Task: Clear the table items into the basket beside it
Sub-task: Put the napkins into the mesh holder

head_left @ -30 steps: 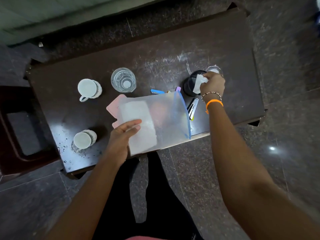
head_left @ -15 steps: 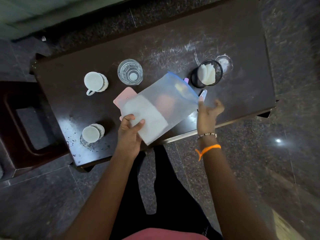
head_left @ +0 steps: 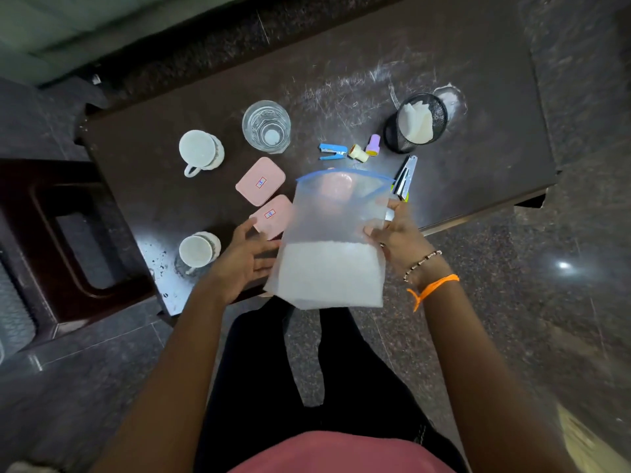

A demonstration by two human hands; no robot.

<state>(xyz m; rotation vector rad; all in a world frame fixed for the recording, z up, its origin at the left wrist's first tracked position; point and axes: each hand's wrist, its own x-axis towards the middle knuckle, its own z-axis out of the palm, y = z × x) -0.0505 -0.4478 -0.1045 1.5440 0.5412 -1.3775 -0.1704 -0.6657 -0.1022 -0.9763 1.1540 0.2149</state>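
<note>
1. at the far left, beside the table (head_left: pixel 478 186), stands a dark stool (head_left: pixel 51 240) with an open rectangular middle; no basket can be told from this view.
2. on the table's left part sit two white cups: the far cup (head_left: pixel 199 151) with its handle toward the viewer, and the near cup (head_left: pixel 197 251) by the front edge, on a wet, shiny patch.
3. right of the far cup stands a clear glass (head_left: pixel 266 126), upright.
4. nearer, two pink boxes lie just beside each other: box one (head_left: pixel 260 180) and box two (head_left: pixel 273 216), each with a small label on top.
5. the left hand (head_left: pixel 244 262) has its fingers spread and relaxed; its fingertips touch the left edge of the bag (head_left: pixel 333 240), and it grips nothing.
6. the bag is frosted, with a blue zip edge at the top and a white sheet filling its lower half; it is held upright over the table's front edge, hiding part of box two.
7. beyond the bag lie a blue stapler (head_left: pixel 332 152), a yellow stamp (head_left: pixel 358 153) and a purple stamp (head_left: pixel 373 144), close together.
8. the right hand (head_left: pixel 397 235) pinches the bag's right edge between thumb and fingers; its wrist wears a bead bracelet and an orange band.
9. just past that hand lies a silver tool (head_left: pixel 407 175), partly covered by the bag.
10. furthest right stands a black mesh cup (head_left: pixel 415 122) with white paper inside.
</note>
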